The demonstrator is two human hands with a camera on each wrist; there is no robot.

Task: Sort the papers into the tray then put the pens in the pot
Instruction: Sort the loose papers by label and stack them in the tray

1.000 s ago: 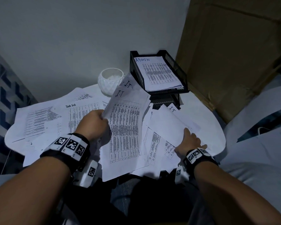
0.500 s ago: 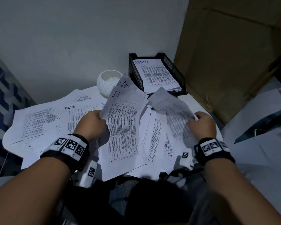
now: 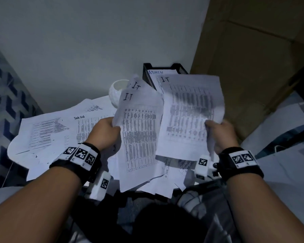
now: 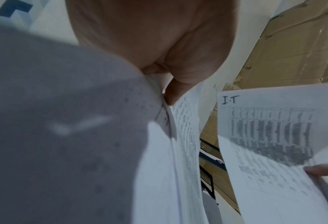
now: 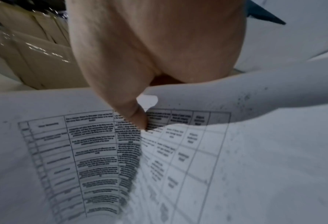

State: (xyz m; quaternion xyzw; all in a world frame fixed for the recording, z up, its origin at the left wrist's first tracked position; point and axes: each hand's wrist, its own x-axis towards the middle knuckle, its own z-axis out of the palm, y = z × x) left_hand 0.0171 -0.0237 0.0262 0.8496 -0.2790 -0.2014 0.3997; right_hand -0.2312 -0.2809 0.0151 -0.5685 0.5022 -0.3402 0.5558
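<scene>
My left hand [image 3: 107, 131] grips the left edge of a small stack of printed sheets marked "I.T" [image 3: 139, 127], held above the table. My right hand [image 3: 219, 132] pinches the right edge of a single "I.T" sheet [image 3: 189, 111], raised beside that stack; its thumb [image 5: 138, 118] presses on the printed table. This sheet [image 4: 270, 136] hides most of the black mesh tray [image 3: 148, 74], where a page headed "ADMIN" [image 3: 155, 72] peeks out. A white faceted pot [image 3: 115, 92] stands left of the tray, half covered by the stack. No pens are in view.
Loose papers, one headed "Task list" [image 3: 81, 127], cover the round white table [image 3: 12, 149] to the left and under my hands. A large cardboard box [image 3: 253, 50] stands at the right, beside the tray. A grey wall is behind.
My right hand picked a sheet off the pile and lifted it up beside the left-hand stack, in front of the tray. The left hand kept its grip and rose slightly.
</scene>
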